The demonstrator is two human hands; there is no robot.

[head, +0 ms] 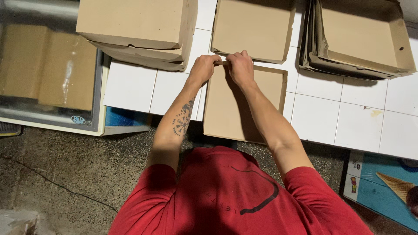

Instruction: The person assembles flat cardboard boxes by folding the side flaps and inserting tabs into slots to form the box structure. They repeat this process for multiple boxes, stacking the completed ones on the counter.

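A flat brown cardboard box (244, 109) lies on the white tiled counter (339, 117) in front of me, hanging slightly over the near edge. My left hand (203, 68) and my right hand (240, 67) are side by side at its far left rim, both pinching the folded cardboard flap there. My forearms reach over the box from below. My red shirt fills the lower middle of the view.
A stack of closed cardboard boxes (139, 30) stands at the back left. An open box (254, 28) lies behind the one I hold. A pile of nested open boxes (361, 37) fills the back right. A glass-topped freezer (48, 69) is left; speckled floor below.
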